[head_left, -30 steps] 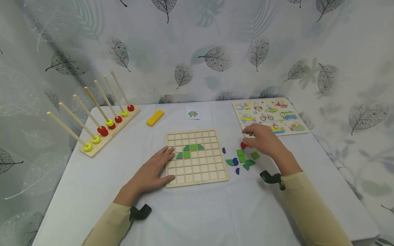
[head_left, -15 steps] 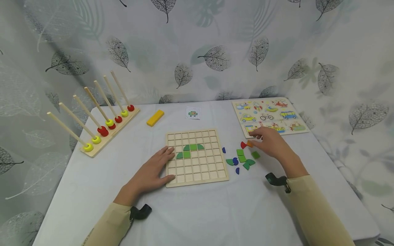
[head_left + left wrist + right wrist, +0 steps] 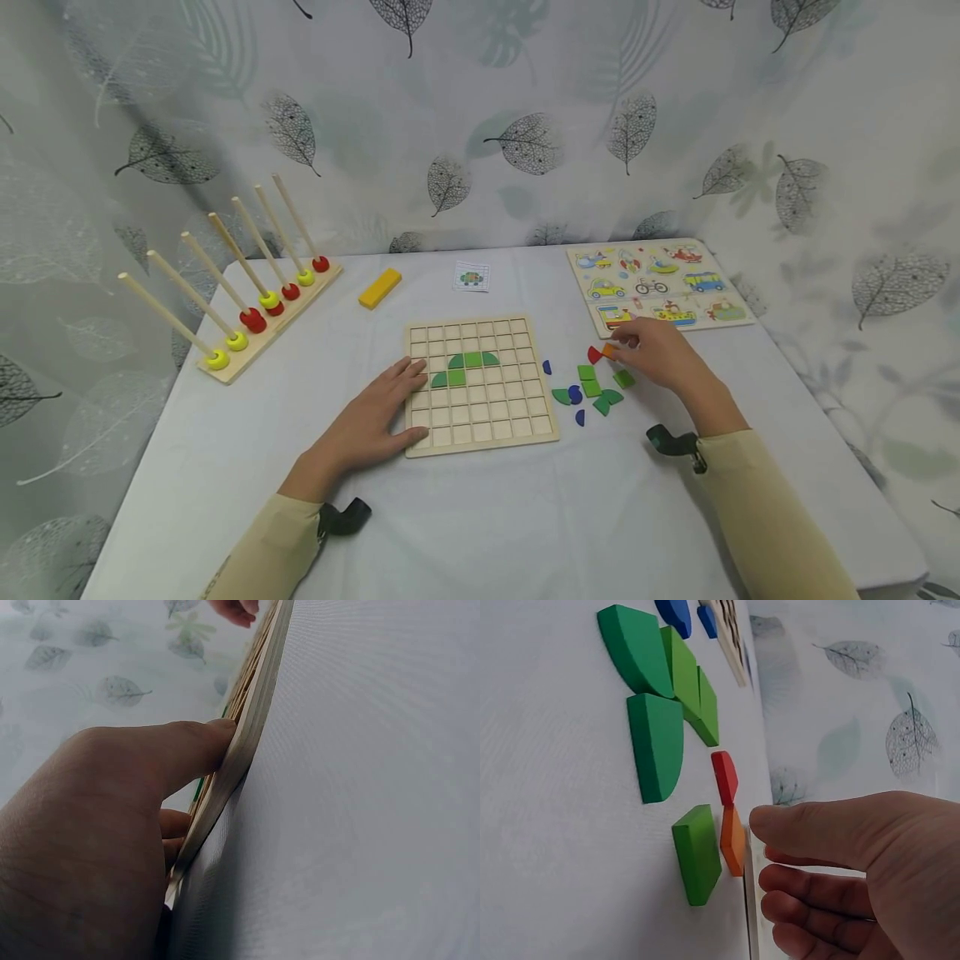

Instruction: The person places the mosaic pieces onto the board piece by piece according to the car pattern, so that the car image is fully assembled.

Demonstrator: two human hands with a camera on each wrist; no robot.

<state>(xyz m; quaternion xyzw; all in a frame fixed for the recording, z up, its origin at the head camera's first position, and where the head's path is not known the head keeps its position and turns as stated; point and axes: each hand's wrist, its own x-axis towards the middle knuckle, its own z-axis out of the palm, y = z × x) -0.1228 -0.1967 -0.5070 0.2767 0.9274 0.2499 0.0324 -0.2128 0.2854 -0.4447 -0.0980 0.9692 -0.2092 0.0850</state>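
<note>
My left hand (image 3: pixel 375 410) rests on the left edge of the wooden grid board (image 3: pixel 480 446); in the left wrist view its thumb (image 3: pixel 187 746) lies along the rim. Two light green squares and several dark green quarter-round pieces (image 3: pixel 490 358) sit in the board's cells. To the right, my right hand (image 3: pixel 658 352) hovers with loosely bent fingers, thumb tip right beside the orange piece (image 3: pixel 733 841). This orange piece lies flat on the table against a red wedge (image 3: pixel 724 777). Close by is a light green square (image 3: pixel 697 855).
Several green and blue pieces (image 3: pixel 575 394) lie between board and right hand. A picture puzzle board (image 3: pixel 720 287) stands behind that hand. A small pattern card (image 3: pixel 472 277), a yellow block (image 3: pixel 380 288) and a wooden peg rack with rings (image 3: pixel 279 321) are at the back and left.
My right hand first drew back to the right, uncovering the orange piece, then its fingers drew together and lowered beside it. The left hand has stayed on the board.
</note>
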